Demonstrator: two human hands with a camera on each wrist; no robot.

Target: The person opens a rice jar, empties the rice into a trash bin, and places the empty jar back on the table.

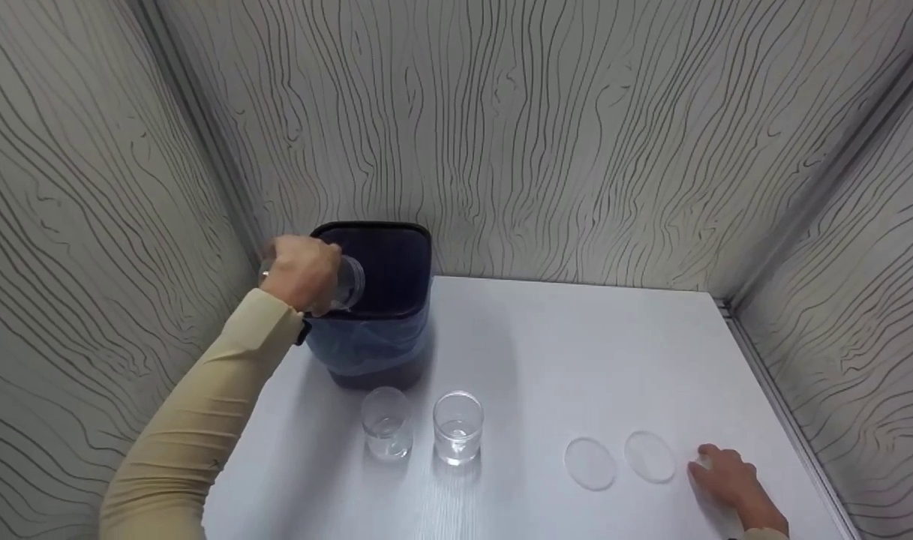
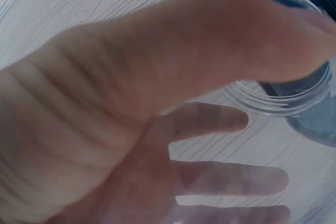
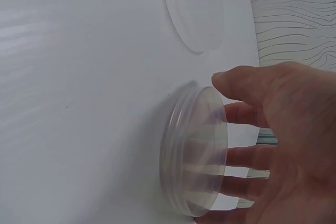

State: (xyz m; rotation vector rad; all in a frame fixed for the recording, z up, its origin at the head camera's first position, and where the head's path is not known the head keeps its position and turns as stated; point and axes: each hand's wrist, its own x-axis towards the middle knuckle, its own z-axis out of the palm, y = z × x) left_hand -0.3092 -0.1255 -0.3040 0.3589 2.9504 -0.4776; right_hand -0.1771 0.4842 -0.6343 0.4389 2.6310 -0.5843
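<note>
My left hand (image 1: 304,271) grips a clear jar (image 1: 349,283) and tips it sideways, its mouth over the dark bin (image 1: 370,375). In the left wrist view the thumb crosses near the jar's ringed mouth (image 2: 283,103), and the other fingers show through its clear wall. My right hand (image 1: 728,480), at the table's right side, holds a clear round lid (image 3: 194,150) by its edge, low over the table. Fingers are visible behind that lid in the right wrist view. Beside it lie two more clear lids, one nearer the hand (image 1: 650,456) and one farther left (image 1: 590,463).
Two clear jars stand upright in front of the bin, one on the left (image 1: 387,427) and one on the right (image 1: 458,427). A bluish liner covers the bin's upper outside. Wood-patterned walls (image 1: 501,150) enclose the white table (image 1: 576,352) at the back and sides.
</note>
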